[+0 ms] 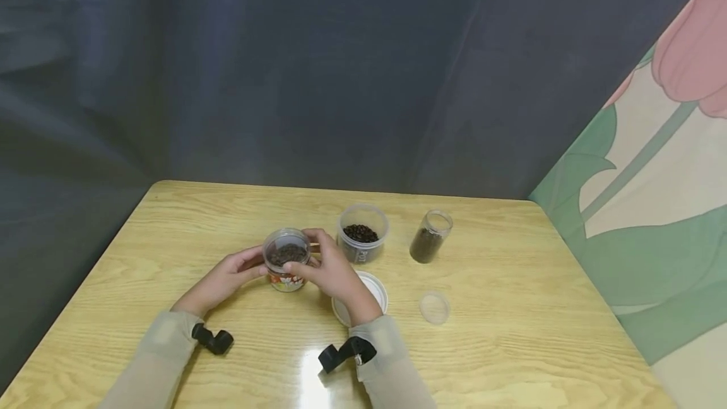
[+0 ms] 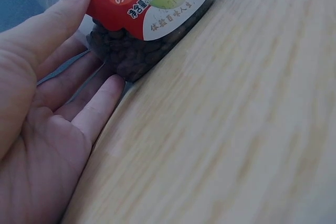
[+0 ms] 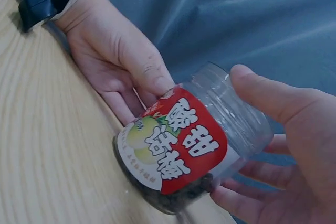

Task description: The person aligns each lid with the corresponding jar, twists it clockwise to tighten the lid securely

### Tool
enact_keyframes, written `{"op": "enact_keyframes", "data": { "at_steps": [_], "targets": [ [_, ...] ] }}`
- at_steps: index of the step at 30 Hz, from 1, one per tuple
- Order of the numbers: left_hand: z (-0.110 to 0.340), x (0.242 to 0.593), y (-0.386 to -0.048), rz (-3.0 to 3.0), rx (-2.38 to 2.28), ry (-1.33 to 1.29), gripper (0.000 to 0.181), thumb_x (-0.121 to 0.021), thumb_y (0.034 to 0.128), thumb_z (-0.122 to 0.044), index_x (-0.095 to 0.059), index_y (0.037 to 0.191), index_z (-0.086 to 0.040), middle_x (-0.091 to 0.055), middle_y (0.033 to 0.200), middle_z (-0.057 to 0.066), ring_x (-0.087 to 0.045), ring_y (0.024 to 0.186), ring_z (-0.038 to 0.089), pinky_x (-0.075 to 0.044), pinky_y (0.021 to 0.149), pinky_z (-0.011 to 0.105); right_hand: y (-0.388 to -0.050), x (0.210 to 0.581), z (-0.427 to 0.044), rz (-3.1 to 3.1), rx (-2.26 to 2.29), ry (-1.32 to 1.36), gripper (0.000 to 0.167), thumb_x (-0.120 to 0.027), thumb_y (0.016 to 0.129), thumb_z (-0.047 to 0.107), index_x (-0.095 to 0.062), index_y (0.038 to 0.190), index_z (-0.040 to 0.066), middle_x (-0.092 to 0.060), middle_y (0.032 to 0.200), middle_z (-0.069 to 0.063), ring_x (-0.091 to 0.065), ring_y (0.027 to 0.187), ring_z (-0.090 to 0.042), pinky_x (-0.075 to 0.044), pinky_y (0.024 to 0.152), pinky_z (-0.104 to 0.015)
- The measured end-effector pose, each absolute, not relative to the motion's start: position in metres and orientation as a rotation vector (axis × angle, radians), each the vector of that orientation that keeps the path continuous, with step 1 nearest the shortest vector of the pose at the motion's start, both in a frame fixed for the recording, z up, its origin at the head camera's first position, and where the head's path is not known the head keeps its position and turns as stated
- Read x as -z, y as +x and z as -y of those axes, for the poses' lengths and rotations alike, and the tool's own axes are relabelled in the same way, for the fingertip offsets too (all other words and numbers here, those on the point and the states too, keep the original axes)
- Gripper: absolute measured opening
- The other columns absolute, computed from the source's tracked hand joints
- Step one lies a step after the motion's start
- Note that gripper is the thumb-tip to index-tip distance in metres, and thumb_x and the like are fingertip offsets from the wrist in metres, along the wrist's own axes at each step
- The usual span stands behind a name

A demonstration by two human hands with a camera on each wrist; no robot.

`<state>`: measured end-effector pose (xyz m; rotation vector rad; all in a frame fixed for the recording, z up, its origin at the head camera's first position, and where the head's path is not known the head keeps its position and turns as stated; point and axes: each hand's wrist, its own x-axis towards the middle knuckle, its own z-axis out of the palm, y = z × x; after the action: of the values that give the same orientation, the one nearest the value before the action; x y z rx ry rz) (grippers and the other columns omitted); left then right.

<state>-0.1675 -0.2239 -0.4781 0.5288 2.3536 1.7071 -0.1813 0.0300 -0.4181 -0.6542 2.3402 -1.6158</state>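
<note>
A clear jar with a red label (image 1: 286, 279) and dark contents stands on the table, its top uncovered, between the two hands. The left hand (image 1: 231, 275) holds its left side; in the left wrist view the thumb of the left hand (image 2: 50, 82) lies on the label (image 2: 142, 3). From the right, the right hand (image 1: 335, 273) grips the jar near its rim, thumb in front and fingers behind. Dark pieces fill the bottom of the jar (image 3: 202, 135) in the right wrist view, where the right hand (image 3: 294, 145) and left hand (image 3: 123, 59) face each other across it.
Right of the jar stands a wider clear tub (image 1: 363, 251) with dark beans. Further right is a tall glass jar (image 1: 427, 243) of dark grains. A white lid (image 1: 376, 286) lies partly under the right forearm, and a small clear lid (image 1: 434, 308) lies on the wooden table (image 1: 511, 333).
</note>
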Motion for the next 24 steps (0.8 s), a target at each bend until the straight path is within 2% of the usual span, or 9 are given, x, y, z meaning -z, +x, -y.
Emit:
{"op": "enact_keyframes", "data": {
  "at_steps": [2,5,12,19,21,24],
  "targets": [
    [0.2241,0.478,-0.167,-2.34,-1.721,0.531,0.056,-0.058,0.1054,-0.024,-0.04,0.154,0.0,-0.044,0.154,0.022,-0.037,0.143,0.041,-0.038,0.109,0.017,-0.1828,0.4178,-0.0314,-2.307,1.622,-0.66,0.073,-0.077,0.093,0.023,-0.04,0.152,0.002,-0.048,0.146,-0.016,-0.051,0.133,-0.034,-0.048,0.109,-0.039],
    [0.2243,0.4782,-0.1664,-2.319,-1.739,0.527,0.056,-0.057,0.1055,-0.023,-0.041,0.153,-0.001,-0.044,0.154,0.021,-0.038,0.143,0.04,-0.037,0.105,0.01,-0.1846,0.4172,-0.0344,-2.292,1.596,-0.675,0.072,-0.076,0.094,0.02,-0.039,0.154,0.005,-0.044,0.15,-0.017,-0.05,0.134,-0.036,-0.049,0.108,-0.039],
    [0.224,0.4763,-0.1681,-2.327,-1.723,0.532,0.056,-0.057,0.1054,-0.025,-0.041,0.154,-0.002,-0.045,0.154,0.019,-0.039,0.143,0.039,-0.038,0.113,0.026,-0.1851,0.4122,-0.039,-2.212,1.611,-0.668,0.077,-0.074,0.096,0.02,-0.032,0.159,0.012,-0.037,0.154,-0.018,-0.045,0.137,-0.038,-0.044,0.113,-0.042],
    [0.2226,0.476,-0.1684,-2.315,-1.735,0.52,0.055,-0.059,0.1047,-0.024,-0.042,0.153,-0.001,-0.047,0.152,0.019,-0.04,0.142,0.039,-0.038,0.105,0.011,-0.1851,0.4148,-0.0395,-2.154,1.668,-0.659,0.075,-0.074,0.095,0.018,-0.032,0.157,0.012,-0.042,0.149,-0.017,-0.046,0.137,-0.037,-0.044,0.114,-0.04],
    [0.2219,0.4762,-0.1685,-2.318,-1.729,0.524,0.055,-0.059,0.1047,-0.024,-0.043,0.153,-0.002,-0.047,0.152,0.019,-0.041,0.142,0.039,-0.038,0.107,0.014,-0.1846,0.4151,-0.0397,-2.165,1.66,-0.652,0.077,-0.074,0.095,0.02,-0.031,0.159,0.015,-0.04,0.15,-0.016,-0.046,0.137,-0.036,-0.043,0.114,-0.039],
    [0.2199,0.4767,-0.169,-2.329,-1.715,0.531,0.055,-0.059,0.1048,-0.025,-0.043,0.153,-0.003,-0.048,0.152,0.018,-0.041,0.142,0.038,-0.039,0.113,0.029,-0.1838,0.4159,-0.0401,-2.203,1.662,-0.646,0.076,-0.075,0.095,0.022,-0.035,0.159,0.016,-0.041,0.149,-0.017,-0.048,0.135,-0.037,-0.045,0.112,-0.039]
  ]
}}
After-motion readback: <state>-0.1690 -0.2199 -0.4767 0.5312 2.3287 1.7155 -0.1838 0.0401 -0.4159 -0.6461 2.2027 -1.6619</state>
